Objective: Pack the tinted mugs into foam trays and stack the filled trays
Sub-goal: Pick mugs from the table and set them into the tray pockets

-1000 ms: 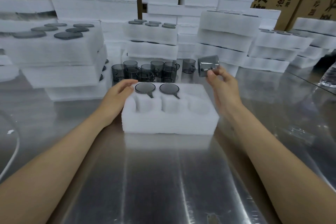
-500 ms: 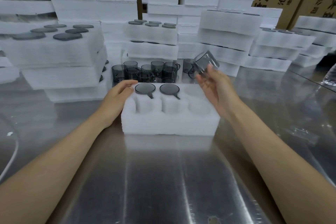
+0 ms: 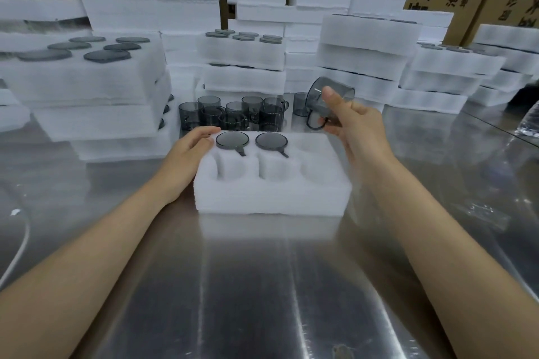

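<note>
On a brushed steel table [image 3: 262, 285] a white, soft-edged foam tray [image 3: 271, 198] with round pockets is set. Its back left corner is touched by the loosely straightened fingers of the left hand [image 3: 189, 151]. Above its back right corner, a tilted smoky glass mug [image 3: 338, 93] is pinched between the thumb and curled fingers of the raised right hand [image 3: 358, 128].

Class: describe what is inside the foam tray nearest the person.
The foam tray holds two tinted mugs, far left and far middle; four pockets are empty. Foam covers the mugs' bodies.
</note>
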{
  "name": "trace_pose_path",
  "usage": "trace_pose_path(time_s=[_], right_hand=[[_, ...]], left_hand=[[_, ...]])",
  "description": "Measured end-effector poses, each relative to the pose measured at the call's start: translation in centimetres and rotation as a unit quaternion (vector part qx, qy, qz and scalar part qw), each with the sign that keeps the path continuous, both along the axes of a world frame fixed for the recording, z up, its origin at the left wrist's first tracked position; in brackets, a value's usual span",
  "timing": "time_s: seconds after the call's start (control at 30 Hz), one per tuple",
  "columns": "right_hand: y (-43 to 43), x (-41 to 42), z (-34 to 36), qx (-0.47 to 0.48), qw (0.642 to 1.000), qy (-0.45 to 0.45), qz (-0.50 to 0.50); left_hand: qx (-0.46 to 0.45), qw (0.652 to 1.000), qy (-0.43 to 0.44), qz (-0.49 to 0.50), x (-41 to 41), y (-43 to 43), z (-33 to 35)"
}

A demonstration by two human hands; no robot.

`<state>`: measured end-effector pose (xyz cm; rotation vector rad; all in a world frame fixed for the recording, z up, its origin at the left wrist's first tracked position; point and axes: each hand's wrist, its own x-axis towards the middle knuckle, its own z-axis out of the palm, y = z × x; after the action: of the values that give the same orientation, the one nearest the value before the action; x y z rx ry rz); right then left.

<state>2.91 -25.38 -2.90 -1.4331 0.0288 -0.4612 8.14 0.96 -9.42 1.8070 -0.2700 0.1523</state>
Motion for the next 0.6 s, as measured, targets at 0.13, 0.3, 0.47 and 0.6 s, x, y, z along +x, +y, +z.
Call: trace_pose_path(time_s=[0.13, 0.3, 0.47, 0.6], right_hand=[[-0.4, 0.0, 0.5, -0.056, 0.998, 0.018, 0.016], [-0.3, 0.0, 0.0, -0.285, 0.953, -0.02, -0.102], [0.0, -0.2, -0.9, -0.307, 0.94, -0.061, -0.136], [0.1, -0.1, -1.1, -0.359, 0.92, -0.102, -0.123]], left_hand=[[0.001, 1.0, -0.002, -0.002, 0.0, 0.0, 0.0], [-0.006, 1.0, 0.0, -0.006, -0.1, -0.1, 0.1], [-0.01, 1.0, 0.0, -0.004, -0.3, -0.2, 0.2], [-0.012, 1.0, 0.002, -0.003, -0.3, -0.2, 0.2]])
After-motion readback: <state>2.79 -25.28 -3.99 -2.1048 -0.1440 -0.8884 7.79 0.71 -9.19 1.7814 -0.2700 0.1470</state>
